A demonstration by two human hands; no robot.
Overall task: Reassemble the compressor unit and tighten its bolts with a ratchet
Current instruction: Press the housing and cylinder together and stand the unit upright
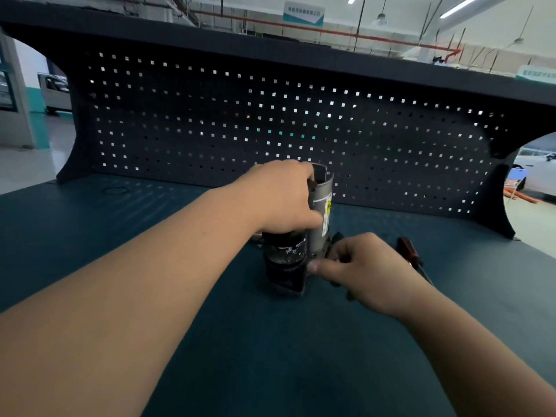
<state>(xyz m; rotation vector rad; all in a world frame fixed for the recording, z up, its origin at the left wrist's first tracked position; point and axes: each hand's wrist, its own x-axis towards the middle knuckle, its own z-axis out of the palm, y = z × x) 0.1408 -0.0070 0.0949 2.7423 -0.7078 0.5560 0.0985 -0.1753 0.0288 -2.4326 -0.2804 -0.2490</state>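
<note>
Head view. Left hand (282,200) laid from above and from the left on the compressor unit (320,191), an upright two-part cylinder of silver-grey and black metal. Grip closed on the unit: fingers curled over the top rim of the silver-grey housing, thumb pressed along its side beside the label. Right hand (368,267) low at the foot of the unit, on its right side. Grip tightly curled round a dark object (337,237) showing only above the knuckles and below the thumb, too hidden to identify; thumb stretched leftward, its tip touching the base of the unit.

Compressor unit standing on end near the middle of the dark teal counter (270,356), just in front of the back panel. Upper part a smooth silver-grey shell, open at the top, bearing a white rectangular label with a yellow warning mark (326,213). Lower front part a black drum (285,260) with a pale band and scuffed whitish marks, ending in a dark squared foot on the counter. Bolts not discernible, the base being blurred and partly covered by the right hand.

Dark red-and-black tool handle (406,247) lying on the counter just behind the right hand, near the unit. Thin dark ring (114,190) flat on the counter far to the left, well apart from the unit. Black perforated back panel (210,121) with square holes upright along the rear edge of the counter, under a dark shelf (270,49).
</note>
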